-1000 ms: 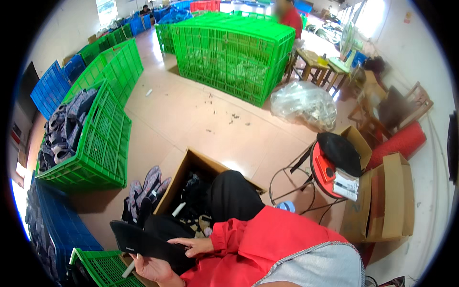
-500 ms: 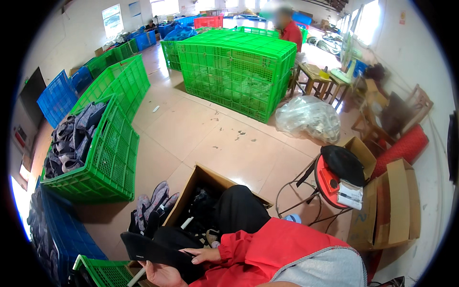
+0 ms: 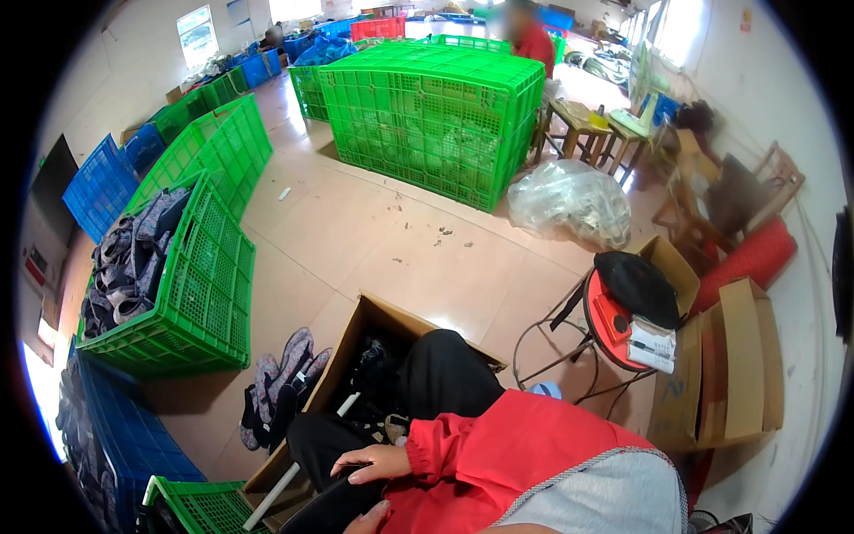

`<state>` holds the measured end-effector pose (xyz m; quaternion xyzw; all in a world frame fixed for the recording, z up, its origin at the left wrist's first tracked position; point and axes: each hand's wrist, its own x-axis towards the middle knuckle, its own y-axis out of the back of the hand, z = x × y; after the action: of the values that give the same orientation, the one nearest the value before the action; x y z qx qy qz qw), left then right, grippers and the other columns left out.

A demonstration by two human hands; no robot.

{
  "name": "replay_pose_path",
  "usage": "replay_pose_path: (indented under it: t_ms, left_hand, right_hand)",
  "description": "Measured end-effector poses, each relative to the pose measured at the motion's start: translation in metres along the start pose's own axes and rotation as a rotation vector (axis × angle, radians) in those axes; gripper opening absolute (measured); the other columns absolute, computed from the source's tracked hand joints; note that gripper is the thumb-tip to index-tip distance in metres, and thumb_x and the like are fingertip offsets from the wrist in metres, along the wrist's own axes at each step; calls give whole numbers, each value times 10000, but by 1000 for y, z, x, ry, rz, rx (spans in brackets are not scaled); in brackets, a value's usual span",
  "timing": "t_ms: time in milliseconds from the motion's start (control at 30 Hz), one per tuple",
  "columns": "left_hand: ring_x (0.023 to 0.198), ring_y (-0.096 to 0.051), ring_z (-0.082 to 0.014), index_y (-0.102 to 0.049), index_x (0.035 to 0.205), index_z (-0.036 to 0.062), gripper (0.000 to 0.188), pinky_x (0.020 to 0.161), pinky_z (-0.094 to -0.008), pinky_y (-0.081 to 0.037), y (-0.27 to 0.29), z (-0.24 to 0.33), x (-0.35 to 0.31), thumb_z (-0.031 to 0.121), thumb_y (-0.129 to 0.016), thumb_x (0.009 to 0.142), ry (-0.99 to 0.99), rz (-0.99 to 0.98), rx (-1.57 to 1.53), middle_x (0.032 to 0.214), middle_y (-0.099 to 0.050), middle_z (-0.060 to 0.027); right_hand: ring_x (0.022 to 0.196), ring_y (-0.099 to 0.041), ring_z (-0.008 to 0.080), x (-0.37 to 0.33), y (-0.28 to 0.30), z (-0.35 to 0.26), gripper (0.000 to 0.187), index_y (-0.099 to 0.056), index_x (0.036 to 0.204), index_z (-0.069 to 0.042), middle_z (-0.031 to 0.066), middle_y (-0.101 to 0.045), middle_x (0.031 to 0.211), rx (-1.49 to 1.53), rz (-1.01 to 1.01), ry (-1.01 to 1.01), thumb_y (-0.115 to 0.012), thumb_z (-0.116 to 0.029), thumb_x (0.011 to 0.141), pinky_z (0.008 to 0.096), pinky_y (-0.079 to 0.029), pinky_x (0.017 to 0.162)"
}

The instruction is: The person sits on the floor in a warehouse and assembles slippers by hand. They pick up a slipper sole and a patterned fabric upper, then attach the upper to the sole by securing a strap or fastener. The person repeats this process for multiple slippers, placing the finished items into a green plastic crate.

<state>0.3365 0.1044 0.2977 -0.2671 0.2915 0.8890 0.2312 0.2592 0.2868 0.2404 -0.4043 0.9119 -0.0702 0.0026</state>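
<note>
My right hand [image 3: 374, 463], at the cuff of a red sleeve, is held over my black-trousered leg [image 3: 325, 445] with its fingers stretched out and nothing visible in them. Below it, my left hand [image 3: 369, 518] is only partly in view at the lower edge, so its grip cannot be made out. Around my legs is an open cardboard box [image 3: 351, 334] with dark pieces [image 3: 378, 369] inside. A white rod [image 3: 289, 476] slants across the box. Grey speckled and black fabric pieces [image 3: 285, 378] hang at the box's left side.
Left stands a green crate [image 3: 205, 285] full of grey shoe-like pieces [image 3: 138, 254], with a blue crate [image 3: 138, 432] nearer. Large green crates [image 3: 427, 133] and a clear plastic bag [image 3: 569, 205] are ahead. A red-topped stool [image 3: 614, 334] and cardboard boxes [image 3: 729, 374] are right. A person [image 3: 534, 44] stands beyond.
The flat black piece my left hand held is no longer distinguishable. My left hand has dropped back toward the lower edge; my right hand has shifted slightly up. The view has tilted a little.
</note>
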Motion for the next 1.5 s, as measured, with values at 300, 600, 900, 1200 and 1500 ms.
replay_pose_path:
  t_ms: [300, 600, 900, 1200, 1500]
  left_hand:
    - [1123, -608, -237, -607, 1264, 18, 371, 984, -334, -468, -2, 12, 6, 166, -643, 927, -391, 121, 75, 1214, -639, -111]
    - [1329, -476, -319, -483, 1386, -10, 448, 1157, -485, -314, 1, 4, 1, 247, -493, 1018, -683, 78, -1383, 1414, -528, -154]
    - [1302, -499, -318, -545, 1348, 63, 500, 1143, -500, -323, -9, 34, -13, 355, -608, 948, -824, -180, -1778, 1408, -546, -108]
    - [1269, -528, -315, -569, 1334, 84, 610, 1109, -497, -366, -16, 27, -16, 421, -702, 844, -753, -208, -1830, 1365, -584, -108]
    - [1235, -557, -318, -589, 1324, 189, 631, 1064, -544, -405, -16, 17, -13, 589, -654, 840, -822, -216, -1965, 1357, -591, -56]
  right_hand:
    - [1121, -571, 200, 4, 11, 8, 357, -610, 1213, -77, 96, -629, 1166, -17, -10, -123, -567, -343, 980, 324, -427, 980]
    - [671, -507, 71, -18, 13, 13, 447, -494, 1336, -51, 2, -570, 934, 557, 163, -254, -583, -222, 933, 206, -395, 563]
    - [1311, -483, 207, -7, -22, 18, 785, -432, 1431, -20, 72, -517, 1421, 346, -226, 54, -835, -191, 779, 347, -359, 1114]
    - [1262, -500, 150, 8, -27, 16, 714, -449, 1401, -1, 72, -521, 1400, 564, -244, -116, -816, -135, 804, 327, -379, 1094]
    - [1386, -359, 187, -5, -16, 53, 1082, -254, 1506, 10, 90, -374, 1498, 224, -264, -8, -902, -163, 658, 347, -262, 1161]
